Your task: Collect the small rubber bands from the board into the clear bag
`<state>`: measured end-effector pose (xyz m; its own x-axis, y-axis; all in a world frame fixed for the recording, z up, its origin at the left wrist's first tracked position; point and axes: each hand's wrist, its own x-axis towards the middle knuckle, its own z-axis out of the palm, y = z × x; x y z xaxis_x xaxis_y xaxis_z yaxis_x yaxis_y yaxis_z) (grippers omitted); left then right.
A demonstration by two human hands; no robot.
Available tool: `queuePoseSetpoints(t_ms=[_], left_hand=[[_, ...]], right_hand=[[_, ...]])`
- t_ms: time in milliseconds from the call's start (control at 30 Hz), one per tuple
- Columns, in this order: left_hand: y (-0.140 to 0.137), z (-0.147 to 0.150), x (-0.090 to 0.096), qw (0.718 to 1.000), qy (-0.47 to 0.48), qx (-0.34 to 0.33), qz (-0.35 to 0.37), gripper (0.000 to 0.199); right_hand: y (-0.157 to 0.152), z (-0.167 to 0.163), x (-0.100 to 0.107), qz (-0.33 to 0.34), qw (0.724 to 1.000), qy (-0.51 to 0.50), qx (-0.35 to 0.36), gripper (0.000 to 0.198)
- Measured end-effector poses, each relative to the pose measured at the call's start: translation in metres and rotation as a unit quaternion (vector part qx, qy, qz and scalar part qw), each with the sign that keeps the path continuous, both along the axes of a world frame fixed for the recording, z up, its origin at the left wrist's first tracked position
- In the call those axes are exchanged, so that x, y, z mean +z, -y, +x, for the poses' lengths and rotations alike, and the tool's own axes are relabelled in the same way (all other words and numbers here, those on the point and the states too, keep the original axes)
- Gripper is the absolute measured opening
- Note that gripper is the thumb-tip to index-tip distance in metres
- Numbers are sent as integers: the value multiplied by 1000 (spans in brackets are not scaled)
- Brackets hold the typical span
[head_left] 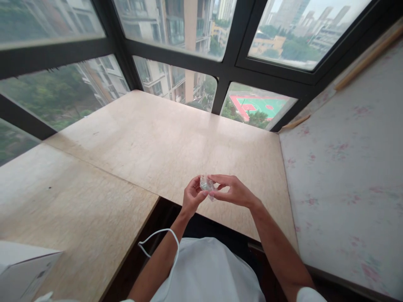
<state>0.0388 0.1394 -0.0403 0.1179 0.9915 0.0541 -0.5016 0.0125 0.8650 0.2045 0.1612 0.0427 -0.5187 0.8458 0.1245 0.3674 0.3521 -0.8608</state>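
Observation:
Between my two hands is a small clear plastic case point(208, 187), with something pale green or white showing inside it. My left hand point(192, 196) grips its left side, the thumb pressed along the near edge. On the right side, my right hand point(231, 189) holds the case between thumb and fingers. The case is tilted and held up over the near edge of the wooden tabletop point(176, 147). What exactly lies inside is too small to make out.
A white box point(28, 268) sits at the lower left on another wooden board point(78, 201). A white cord point(163, 230) loops by my left forearm. Dark-framed windows point(176, 46) bound the far side; a floral-papered wall point(340, 176) stands at right.

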Motion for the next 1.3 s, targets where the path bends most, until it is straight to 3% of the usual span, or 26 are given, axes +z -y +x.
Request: queuePoseSetpoints(t_ms=[300,433,600,767,967,1167,1300], left_hand=[[-7,-18,-20,1000,-1,23,-4,62],[-5,-24,-27,999,18,21,-17,64],[0,-31,-24,990,120,-23,-62,59],[0,-44,-14,954,275,-19,-113,54],[-21,-85,-17,892,433,19,-127,53],[-57,-141,-26,877,461,107,-82,51],[-75,-160,-29,881,444,147,-70,46]], right_hand=[[-2,-29,2,-45,999,9,-23,33],[-6,-27,-5,-113,993,-26,-20,33],[-11,-20,-9,-264,956,-126,-17,47],[-5,-14,-11,-275,934,-216,-70,49],[15,7,-47,-314,902,-225,-191,45],[41,35,-88,-379,855,-226,-272,43],[53,42,-107,-391,830,-243,-314,47]])
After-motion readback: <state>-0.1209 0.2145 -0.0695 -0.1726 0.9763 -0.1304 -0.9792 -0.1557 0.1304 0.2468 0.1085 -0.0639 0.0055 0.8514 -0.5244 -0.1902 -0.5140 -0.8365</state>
